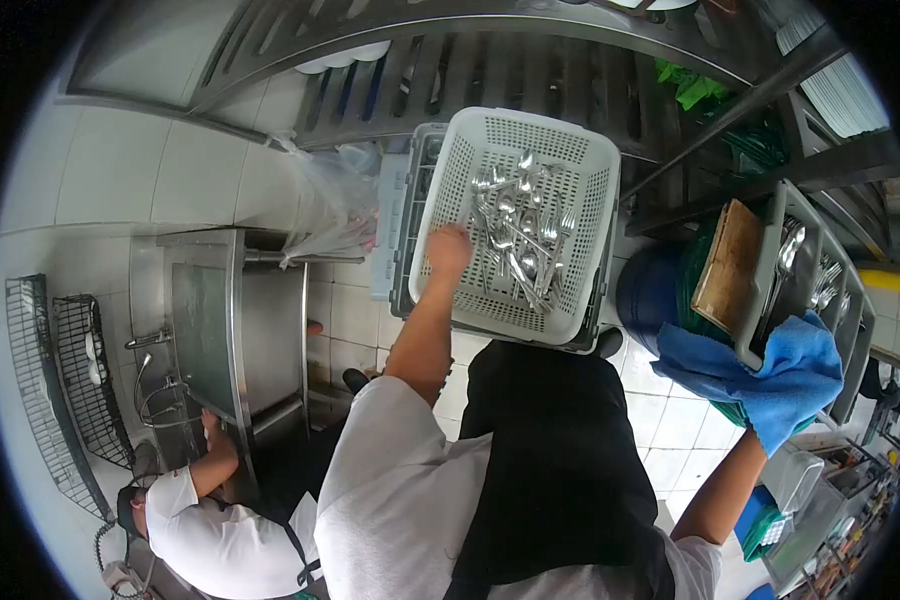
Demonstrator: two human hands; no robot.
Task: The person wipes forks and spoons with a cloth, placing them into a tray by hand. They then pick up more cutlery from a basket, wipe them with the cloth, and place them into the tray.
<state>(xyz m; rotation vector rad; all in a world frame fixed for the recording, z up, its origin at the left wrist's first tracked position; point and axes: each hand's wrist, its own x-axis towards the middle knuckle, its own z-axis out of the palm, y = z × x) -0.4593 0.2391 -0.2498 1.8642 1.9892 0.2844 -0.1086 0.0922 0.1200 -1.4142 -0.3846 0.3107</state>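
A white perforated plastic basket (595,215) stands before me with loose spoons and forks (520,225) heaped on its bottom. My left hand (450,248) is inside its left part, fingers curled, beside the cutlery. Whatever those fingers hold, if anything, is hidden. On the right, a blue cloth (770,360) covers my right hand (762,440), which grips it; the fingers are out of sight. The cloth hangs over the near end of a grey cutlery tray (780,270), whose compartments contain spoons (790,250) and forks (825,280).
Beneath the basket are grey crates (400,270). A brown board (727,265) leans by the tray, near a blue barrel (650,290). At left, a co-worker (220,530) has a hand on a steel sink unit (235,330). Slatted metal shelving (490,80) spans the back.
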